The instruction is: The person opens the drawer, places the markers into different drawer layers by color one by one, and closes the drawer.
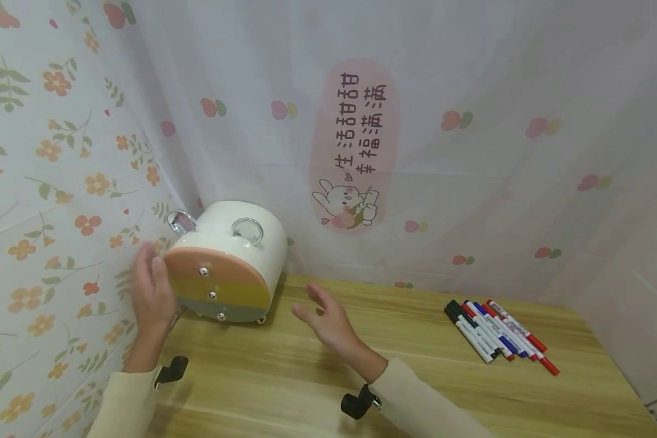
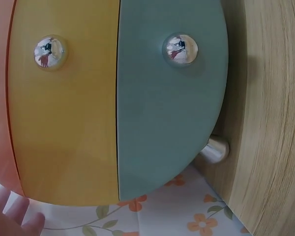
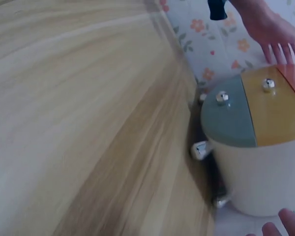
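Note:
A small white drawer box (image 1: 276, 243) with a rounded body stands at the back left of the table. Its front has a salmon, a yellow and a teal drawer (image 2: 172, 108), each with a round silver knob (image 2: 181, 49). Two silver ring ears (image 1: 247, 231) rise from the top, and short silver feet (image 2: 216, 150) carry it. At its left edge is my left hand (image 1: 153, 298), upright with fingers extended and holding nothing. My right hand (image 1: 331, 319) hovers over the wood to the right of the box, apart from it, its fingers loosely spread.
Several capped markers (image 1: 498, 331) in black, red and blue lie side by side on the right of the wooden table (image 1: 285, 377). A flowered curtain (image 1: 60, 201) hangs close along the left, and a white printed curtain (image 1: 471, 170) behind the table.

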The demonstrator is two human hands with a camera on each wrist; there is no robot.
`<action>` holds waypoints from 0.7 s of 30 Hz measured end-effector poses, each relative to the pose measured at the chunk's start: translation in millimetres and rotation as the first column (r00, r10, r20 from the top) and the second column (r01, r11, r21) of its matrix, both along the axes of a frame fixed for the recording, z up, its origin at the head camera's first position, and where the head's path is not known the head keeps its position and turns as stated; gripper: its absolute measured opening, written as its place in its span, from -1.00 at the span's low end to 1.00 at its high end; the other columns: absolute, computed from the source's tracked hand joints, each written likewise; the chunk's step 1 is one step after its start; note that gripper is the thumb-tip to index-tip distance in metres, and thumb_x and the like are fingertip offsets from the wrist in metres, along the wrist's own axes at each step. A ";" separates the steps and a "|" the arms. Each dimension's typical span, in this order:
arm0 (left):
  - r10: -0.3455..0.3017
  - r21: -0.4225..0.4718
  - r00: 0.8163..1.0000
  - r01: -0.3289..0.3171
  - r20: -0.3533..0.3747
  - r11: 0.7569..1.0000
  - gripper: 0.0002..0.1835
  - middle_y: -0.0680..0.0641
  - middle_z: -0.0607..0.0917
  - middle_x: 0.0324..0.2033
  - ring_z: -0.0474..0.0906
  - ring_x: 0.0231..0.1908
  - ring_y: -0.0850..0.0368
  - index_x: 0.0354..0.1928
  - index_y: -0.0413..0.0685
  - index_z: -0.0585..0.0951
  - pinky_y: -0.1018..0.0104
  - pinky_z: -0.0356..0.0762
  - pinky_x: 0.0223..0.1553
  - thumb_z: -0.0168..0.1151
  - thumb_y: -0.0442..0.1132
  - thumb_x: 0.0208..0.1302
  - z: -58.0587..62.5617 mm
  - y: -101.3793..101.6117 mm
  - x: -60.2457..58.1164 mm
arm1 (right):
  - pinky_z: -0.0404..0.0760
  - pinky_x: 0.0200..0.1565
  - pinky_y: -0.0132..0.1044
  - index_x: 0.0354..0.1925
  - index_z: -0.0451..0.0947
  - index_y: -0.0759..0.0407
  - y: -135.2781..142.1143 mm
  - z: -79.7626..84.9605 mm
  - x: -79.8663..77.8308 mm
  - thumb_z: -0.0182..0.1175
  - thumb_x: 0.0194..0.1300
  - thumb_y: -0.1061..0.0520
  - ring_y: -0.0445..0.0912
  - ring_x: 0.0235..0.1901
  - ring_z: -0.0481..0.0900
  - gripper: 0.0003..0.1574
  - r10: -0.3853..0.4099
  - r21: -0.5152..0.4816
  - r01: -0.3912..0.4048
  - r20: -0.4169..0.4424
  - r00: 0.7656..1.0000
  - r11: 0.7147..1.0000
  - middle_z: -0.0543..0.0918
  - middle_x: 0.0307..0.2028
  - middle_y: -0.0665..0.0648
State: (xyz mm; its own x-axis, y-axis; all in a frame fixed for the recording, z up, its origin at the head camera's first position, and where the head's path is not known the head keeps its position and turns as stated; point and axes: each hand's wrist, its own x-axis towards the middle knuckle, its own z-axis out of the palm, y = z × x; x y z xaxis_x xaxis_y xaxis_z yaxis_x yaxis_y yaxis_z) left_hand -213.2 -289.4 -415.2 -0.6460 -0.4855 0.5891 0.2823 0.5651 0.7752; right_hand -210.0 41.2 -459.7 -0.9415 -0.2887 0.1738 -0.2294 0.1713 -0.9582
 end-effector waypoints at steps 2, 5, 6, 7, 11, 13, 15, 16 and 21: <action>-0.001 0.000 1.000 0.001 0.015 1.000 -0.48 -0.07 0.40 0.36 0.23 0.37 0.11 0.41 -0.06 0.35 0.32 0.06 0.39 -0.18 -0.02 0.54 -0.5 0.1 -1.3 | 0.26 0.33 0.10 0.45 0.23 0.05 -1.6 0.3 1.1 0.27 0.31 -0.20 -0.01 0.38 0.25 -0.12 0.027 0.007 -0.027 0.003 1.000 1.000 0.37 0.36 0.03; -0.005 -0.001 0.999 0.005 0.038 1.000 -0.48 -0.07 0.41 0.36 0.23 0.37 0.12 0.40 -0.06 0.36 0.29 0.05 0.40 -0.21 0.01 0.55 -1.0 0.5 -3.1 | 0.22 0.34 0.11 0.46 0.22 0.03 -3.6 1.4 3.2 0.25 0.33 -0.17 -0.02 0.40 0.22 -0.15 0.067 -0.004 -0.067 0.012 0.998 0.998 0.34 0.38 0.00; -0.007 -0.001 0.999 0.007 0.049 1.000 -0.47 -0.06 0.40 0.36 0.22 0.38 0.12 0.41 -0.06 0.36 0.29 0.04 0.41 -0.23 0.02 0.56 -1.3 0.7 -3.5 | 0.21 0.34 0.12 0.46 0.21 0.03 -4.3 2.2 3.9 0.24 0.35 -0.15 -0.02 0.41 0.20 -0.16 0.081 -0.014 -0.081 0.011 0.997 0.997 0.33 0.39 0.00; -0.009 -0.002 0.998 0.009 0.056 1.000 -0.46 -0.06 0.39 0.37 0.21 0.39 0.12 0.41 -0.07 0.35 0.28 0.04 0.41 -0.24 0.02 0.56 -1.3 0.7 -4.0 | 0.20 0.35 0.12 0.46 0.20 0.01 -5.2 3.1 4.5 0.24 0.36 -0.14 -0.03 0.41 0.19 -0.17 0.093 -0.018 -0.093 0.015 0.996 0.996 0.32 0.40 -0.01; -0.010 -0.018 0.997 0.011 0.075 1.000 -0.45 -0.06 0.35 0.40 0.17 0.42 0.12 0.39 -0.10 0.38 0.28 0.01 0.42 -0.27 0.04 0.57 -0.7 0.4 -5.9 | 0.16 0.36 0.13 0.48 0.17 0.00 -9.9 7.1 5.5 0.23 0.38 -0.08 -0.03 0.43 0.15 -0.18 0.133 -0.051 -0.131 0.023 0.991 0.990 0.28 0.42 0.01; -0.012 -0.024 0.997 0.014 0.077 1.000 -0.44 -0.06 0.34 0.40 0.15 0.42 0.11 0.36 -0.12 0.41 0.29 -0.01 0.42 -0.29 0.05 0.57 0.1 0.1 -6.8 | 0.17 0.37 0.09 0.47 0.17 0.00 -12.4 9.7 6.1 0.23 0.38 -0.05 -0.04 0.44 0.14 -0.19 0.142 -0.057 -0.140 0.022 0.990 0.988 0.27 0.43 0.01; -0.013 -0.025 0.997 0.015 0.082 1.000 -0.43 -0.06 0.34 0.41 0.14 0.43 0.12 0.34 -0.13 0.44 0.31 -0.03 0.43 -0.31 0.06 0.57 0.8 -0.1 -7.7 | 0.18 0.37 0.07 0.47 0.18 0.02 -14.9 12.5 6.6 0.23 0.38 -0.04 -0.05 0.44 0.14 -0.20 0.151 -0.064 -0.149 0.016 0.988 0.987 0.27 0.43 0.00; -0.014 -0.021 0.996 0.016 0.083 1.000 -0.43 -0.06 0.34 0.40 0.14 0.43 0.12 0.33 -0.13 0.45 0.33 -0.03 0.42 -0.31 0.06 0.57 0.8 -0.2 -8.2 | 0.18 0.37 0.05 0.47 0.19 0.01 -16.0 13.7 6.9 0.23 0.38 -0.05 -0.06 0.44 0.14 -0.20 0.153 -0.060 -0.152 0.014 0.988 0.987 0.27 0.42 -0.02; -0.021 -0.008 0.998 0.021 0.066 1.000 -0.45 -0.09 0.37 0.38 0.15 0.42 0.11 0.30 -0.16 0.48 0.37 -0.04 0.41 -0.31 0.02 0.58 -1.1 -1.0 -11.0 | 0.19 0.37 0.02 0.47 0.19 -0.03 -21.6 14.7 6.5 0.23 0.37 -0.07 -0.13 0.43 0.14 -0.20 0.172 -0.041 -0.171 0.009 0.985 0.984 0.28 0.41 -0.10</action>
State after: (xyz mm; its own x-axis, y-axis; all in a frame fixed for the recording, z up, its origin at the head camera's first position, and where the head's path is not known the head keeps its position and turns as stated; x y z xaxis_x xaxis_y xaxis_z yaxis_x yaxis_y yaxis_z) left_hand -224.2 -290.4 -416.3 -0.6934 -0.4662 0.5493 0.2430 0.5664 0.7875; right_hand -203.6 19.6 -445.0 -0.8808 -0.4394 0.1765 -0.2396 0.0921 -0.9665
